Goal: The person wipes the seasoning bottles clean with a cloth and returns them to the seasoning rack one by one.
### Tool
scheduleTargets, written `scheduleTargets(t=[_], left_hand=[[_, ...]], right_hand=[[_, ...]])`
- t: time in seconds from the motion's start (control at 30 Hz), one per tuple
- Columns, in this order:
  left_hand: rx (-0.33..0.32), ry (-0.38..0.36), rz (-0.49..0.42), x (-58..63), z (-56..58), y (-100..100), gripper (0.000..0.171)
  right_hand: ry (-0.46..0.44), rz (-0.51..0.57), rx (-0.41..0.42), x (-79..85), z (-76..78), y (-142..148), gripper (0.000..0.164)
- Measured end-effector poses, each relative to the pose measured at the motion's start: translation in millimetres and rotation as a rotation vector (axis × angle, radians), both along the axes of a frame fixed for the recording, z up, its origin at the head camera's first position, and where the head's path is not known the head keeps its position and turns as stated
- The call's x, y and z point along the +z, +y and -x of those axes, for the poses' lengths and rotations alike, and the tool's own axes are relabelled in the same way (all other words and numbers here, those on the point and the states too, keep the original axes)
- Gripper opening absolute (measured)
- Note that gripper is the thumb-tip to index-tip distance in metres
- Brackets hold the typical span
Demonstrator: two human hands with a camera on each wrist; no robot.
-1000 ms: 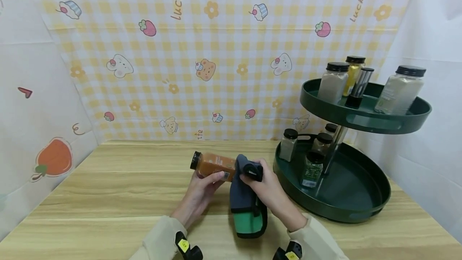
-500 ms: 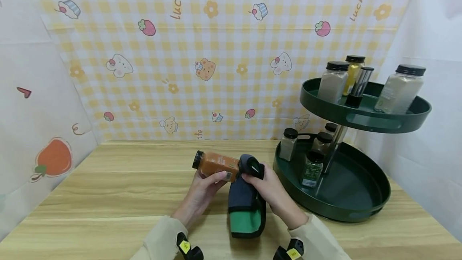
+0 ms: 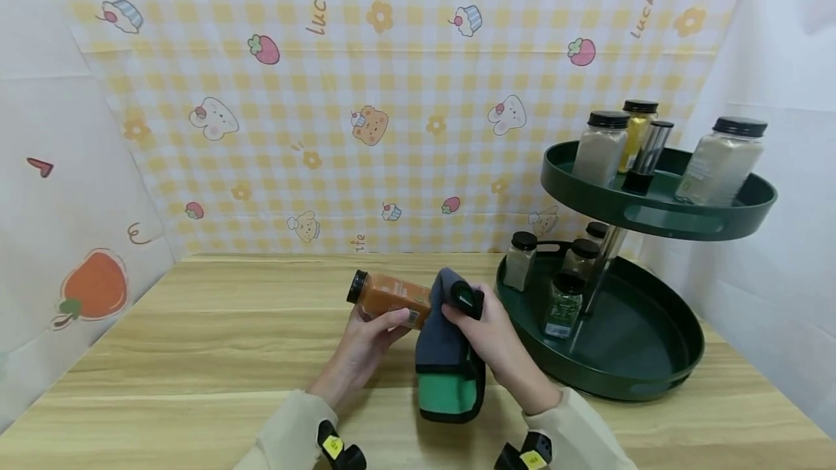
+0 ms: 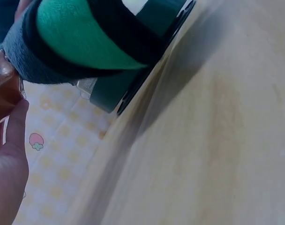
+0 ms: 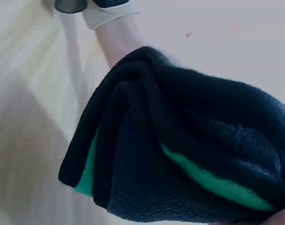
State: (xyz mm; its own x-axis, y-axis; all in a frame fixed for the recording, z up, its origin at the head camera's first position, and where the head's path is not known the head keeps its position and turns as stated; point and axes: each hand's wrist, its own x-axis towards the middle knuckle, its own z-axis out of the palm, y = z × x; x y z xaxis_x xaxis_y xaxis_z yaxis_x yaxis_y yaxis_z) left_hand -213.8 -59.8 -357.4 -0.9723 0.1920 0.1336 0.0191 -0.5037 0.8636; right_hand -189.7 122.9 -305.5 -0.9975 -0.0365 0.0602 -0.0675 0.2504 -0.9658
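My left hand (image 3: 367,339) holds a spice jar (image 3: 392,299) of orange-brown powder, tipped on its side above the table with its black lid to the left. A folded grey-and-green cloth (image 3: 445,354) with black edging hangs from my right hand (image 3: 488,328), which grips it near the top. The cloth lies right at the jar's base end and overlaps it. In the left wrist view, the jar (image 4: 4,98) shows beside the cloth (image 4: 81,35). Folds of the cloth (image 5: 142,173) fill the right wrist view and hide most of the jar.
To the right stands a two-tier dark green rack. Its upper tray (image 3: 653,215) bears several jars with black lids, and its lower tray (image 3: 636,347) several more, one with green herbs (image 3: 563,304). A patterned curtain (image 3: 392,93) hangs behind the wooden table (image 3: 215,354).
The cloth in my right hand shifts slightly at the jar's base, its top now higher and its lower edge raised a little. The jar has moved slightly right since the first frame.
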Motion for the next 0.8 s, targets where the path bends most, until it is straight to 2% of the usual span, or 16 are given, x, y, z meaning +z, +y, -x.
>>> scheduleTargets(t=[0.2, 0.33, 0.5, 0.67, 0.8], left_hand=[[-0.010, -0.002, 0.001, 3.4, 0.0, -2, 0.055], [-0.012, 0.007, 0.017, 4.7, 0.8, -2, 0.055], [-0.007, -0.005, 0.024, 3.0, 2.3, -2, 0.054], [-0.011, -0.007, 0.019, 1.9, 2.9, -2, 0.054], [-0.015, -0.012, 0.015, 3.3, 1.1, 0, 0.056]], right_hand=[[-0.006, -0.025, 0.026, -19.8, 4.6, -6, 0.038], [-0.029, -0.010, 0.028, -23.4, 5.3, -8, 0.041], [-0.057, 0.036, 0.018, -10.6, 1.6, -4, 0.050], [-0.024, 0.035, 0.004, 8.2, -3.8, 3, 0.042], [-0.009, 0.015, -0.005, 8.5, -3.8, 4, 0.038]])
